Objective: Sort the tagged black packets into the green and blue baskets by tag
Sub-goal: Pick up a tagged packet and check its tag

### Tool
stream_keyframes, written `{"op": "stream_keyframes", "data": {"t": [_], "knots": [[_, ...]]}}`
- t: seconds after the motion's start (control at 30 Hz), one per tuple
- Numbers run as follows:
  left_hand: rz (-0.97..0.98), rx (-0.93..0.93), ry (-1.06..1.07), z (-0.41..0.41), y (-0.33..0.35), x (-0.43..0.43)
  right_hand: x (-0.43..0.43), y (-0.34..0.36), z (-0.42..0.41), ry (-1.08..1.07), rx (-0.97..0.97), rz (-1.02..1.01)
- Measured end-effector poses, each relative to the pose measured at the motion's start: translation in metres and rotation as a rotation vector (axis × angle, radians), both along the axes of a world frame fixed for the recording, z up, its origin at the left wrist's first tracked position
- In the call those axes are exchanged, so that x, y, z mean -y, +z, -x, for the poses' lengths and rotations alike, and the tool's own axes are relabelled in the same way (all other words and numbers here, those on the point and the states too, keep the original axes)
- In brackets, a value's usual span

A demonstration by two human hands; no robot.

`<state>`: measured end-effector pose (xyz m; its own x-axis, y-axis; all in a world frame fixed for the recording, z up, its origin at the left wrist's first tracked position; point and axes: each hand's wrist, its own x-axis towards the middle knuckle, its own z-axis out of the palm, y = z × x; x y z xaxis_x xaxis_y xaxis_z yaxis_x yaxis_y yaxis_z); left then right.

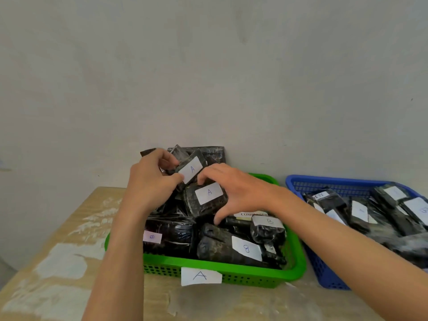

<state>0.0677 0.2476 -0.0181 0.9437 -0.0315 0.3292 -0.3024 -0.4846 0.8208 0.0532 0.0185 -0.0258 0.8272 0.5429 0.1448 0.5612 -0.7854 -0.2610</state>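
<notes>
Your left hand pinches the upper packet at its "A" tag, thumb and fingers curled onto it. Your right hand grips the lower packet (also tagged "A"), fingers over its top edge and thumb apparently at its lower corner. Both packets sit atop the pile at the rear of the green basket, which carries an "A" label on its front. Other packets in this basket are tagged "B". The blue basket stands just beside it, on your right.

We count: green basket 1 | blue basket 1 | left hand 1 | right hand 1 | A-tagged packets 2 legible | B-tagged packets 3 legible | table 1
</notes>
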Motion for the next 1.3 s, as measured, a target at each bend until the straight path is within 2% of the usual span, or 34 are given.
{"op": "stream_keyframes", "data": {"t": [0.1,0.17,0.27,0.37,0.57,0.77,0.9,0.97,1.03,1.1,1.2,1.23,1.3], "knots": [[-0.018,0.062,0.021,0.003,0.002,0.004,0.029,0.014,0.001,-0.122,-0.037,-0.169],[0.016,0.127,0.045,0.005,0.006,0.007,0.051,0.019,0.004,-0.237,-0.036,-0.209],[0.088,0.178,0.017,0.008,0.011,0.012,0.064,0.013,0.01,-0.304,-0.192,-0.073],[-0.002,0.164,-0.029,0.009,0.009,0.021,0.053,-0.002,0.016,-0.282,-0.345,0.026],[-0.17,0.166,0.002,0.005,-0.006,0.036,0.045,-0.008,0.017,-0.257,-0.297,0.059],[-0.275,0.18,-0.064,-0.019,0.013,0.025,0.064,0.003,0.041,-0.362,-0.074,-0.326],[-0.489,0.188,-0.104,-0.032,0.027,0.041,0.086,0.013,0.064,-0.447,0.077,-0.688],[-0.686,0.202,-0.106,-0.036,0.029,0.054,0.1,0.018,0.078,-0.417,0.088,-0.815],[-0.904,0.221,-0.053,-0.038,0.03,0.066,0.112,0.02,0.092,-0.36,0.043,-0.839],[-0.997,0.265,0.013,-0.035,0.03,0.079,0.12,0.017,0.102,-0.336,0.009,-0.858],[-0.909,0.386,-0.092,-0.024,0.027,0.108,0.13,0.009,0.11,-0.376,0.07,-0.884],[-0.872,0.364,-0.184,-0.021,0.027,0.12,0.134,0.006,0.113,-0.383,0.078,-0.88],[-0.835,0.165,-0.338,-0.017,0.025,0.143,0.142,0.0,0.117,-0.388,0.069,-0.87]]}}
